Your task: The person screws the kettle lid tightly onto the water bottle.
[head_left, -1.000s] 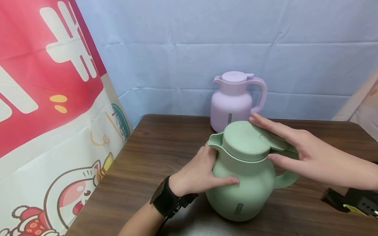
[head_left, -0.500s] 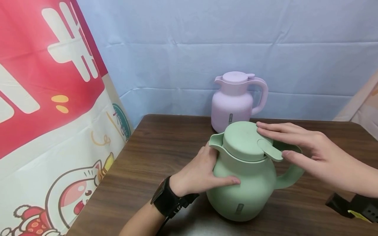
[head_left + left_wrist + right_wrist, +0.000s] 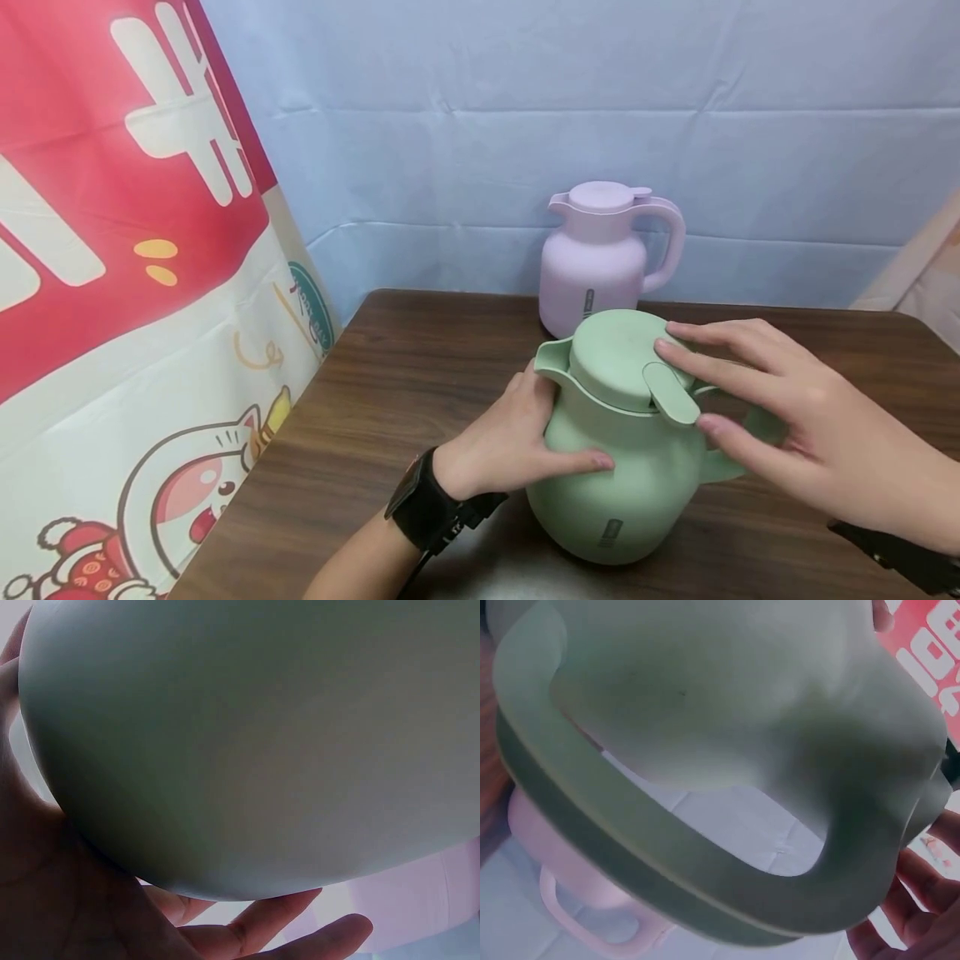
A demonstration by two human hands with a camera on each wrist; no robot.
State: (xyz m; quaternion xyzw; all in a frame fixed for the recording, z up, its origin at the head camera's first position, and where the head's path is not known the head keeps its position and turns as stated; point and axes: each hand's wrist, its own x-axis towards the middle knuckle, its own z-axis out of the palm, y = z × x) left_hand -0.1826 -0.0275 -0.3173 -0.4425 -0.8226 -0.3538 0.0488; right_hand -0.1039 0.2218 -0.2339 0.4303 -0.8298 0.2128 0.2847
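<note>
A green thermos jug (image 3: 637, 492) stands on the table with its spout toward the left. My left hand (image 3: 506, 442) grips its body from the left, thumb across the front; the left wrist view shows the fingers (image 3: 277, 915) beyond the curved wall. My right hand (image 3: 795, 400) holds the round green lid (image 3: 611, 350) at its right side, fingertips on the lid's edge and thumb at the tip of the lid's tab (image 3: 670, 392). That tab points to the front right, out of line with the handle (image 3: 667, 847), which the right hand partly hides.
Behind the green jug, a purple thermos jug (image 3: 592, 271) stands near the back edge of the brown wooden table (image 3: 420, 358). A pale blue cloth (image 3: 450, 150) hangs at the back, and a red and white printed cloth (image 3: 202, 317) hangs along the left.
The lid has turned clockwise seen from above, its tab swinging from over the handle toward the front. My right hand has shifted with bending fingers; the left keeps its hold on the jug.
</note>
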